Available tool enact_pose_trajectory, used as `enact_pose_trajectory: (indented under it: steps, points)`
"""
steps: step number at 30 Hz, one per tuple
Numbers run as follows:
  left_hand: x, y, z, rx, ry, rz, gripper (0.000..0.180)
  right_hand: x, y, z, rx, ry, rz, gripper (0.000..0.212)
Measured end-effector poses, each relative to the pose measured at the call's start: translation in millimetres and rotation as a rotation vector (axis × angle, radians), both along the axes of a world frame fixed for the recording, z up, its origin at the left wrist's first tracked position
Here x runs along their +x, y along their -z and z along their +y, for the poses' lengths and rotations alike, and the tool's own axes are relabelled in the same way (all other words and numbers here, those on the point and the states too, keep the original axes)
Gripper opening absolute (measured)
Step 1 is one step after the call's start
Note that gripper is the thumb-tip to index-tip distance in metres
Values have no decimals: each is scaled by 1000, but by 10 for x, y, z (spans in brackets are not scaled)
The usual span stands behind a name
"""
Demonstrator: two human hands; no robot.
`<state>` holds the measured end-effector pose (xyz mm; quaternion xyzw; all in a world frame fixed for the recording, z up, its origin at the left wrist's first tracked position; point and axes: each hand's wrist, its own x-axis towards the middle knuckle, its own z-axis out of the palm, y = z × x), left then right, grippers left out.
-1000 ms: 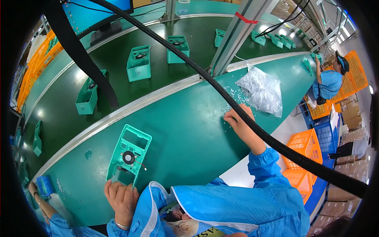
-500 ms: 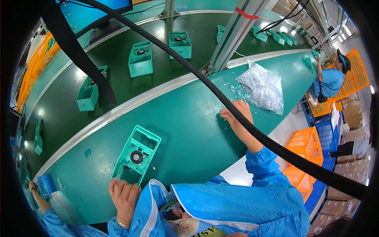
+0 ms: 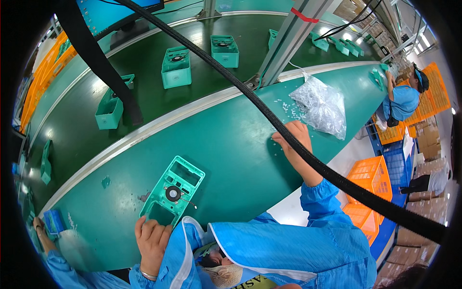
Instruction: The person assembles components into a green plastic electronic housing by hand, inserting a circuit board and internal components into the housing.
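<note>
A green plastic housing (image 3: 191, 196) with a round black fan (image 3: 173, 193) and a short wire lies tilted on the green worktable. My left hand (image 3: 153, 243) is closed on its near end, fingers curled over the rim. Further right, my right hand (image 3: 297, 144) rests low over the table with thumb and fingertips pinched together. Whatever may be between those fingertips is too small to make out. Small white pieces (image 3: 291, 111) lie scattered just beyond it, beside a clear plastic bag (image 3: 321, 108) full of them. A black braided cable crosses in front of part of this hand.
Past a metal rail, similar green housings (image 3: 176, 77) stand on a dark green belt. A metal post (image 3: 284, 48) rises at the table's far edge. Orange crates (image 3: 368, 176) stand at right. Another person's hand (image 3: 41, 226) is beside a blue box (image 3: 54, 222) at far left.
The housing under my left hand has shifted slightly right. The housings on the belt have moved a little rightward and away. My right hand stays pinched in nearly the same place.
</note>
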<state>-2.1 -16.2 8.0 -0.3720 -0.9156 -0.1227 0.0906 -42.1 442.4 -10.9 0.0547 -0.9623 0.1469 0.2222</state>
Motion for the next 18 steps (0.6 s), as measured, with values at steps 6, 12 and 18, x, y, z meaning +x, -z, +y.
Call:
enact_pose_trajectory:
  steps: [6,12,18]
  points:
    - [0,-45,41,1,0,-4,22,10,-66,-10,145,-58,54,17]
    - [-41,-155,28,-20,12,-27,21,-24,-46,-77,144,-102,98,22]
    - [-82,-167,57,-13,57,-28,19,-14,-60,-57,182,-76,92,13]
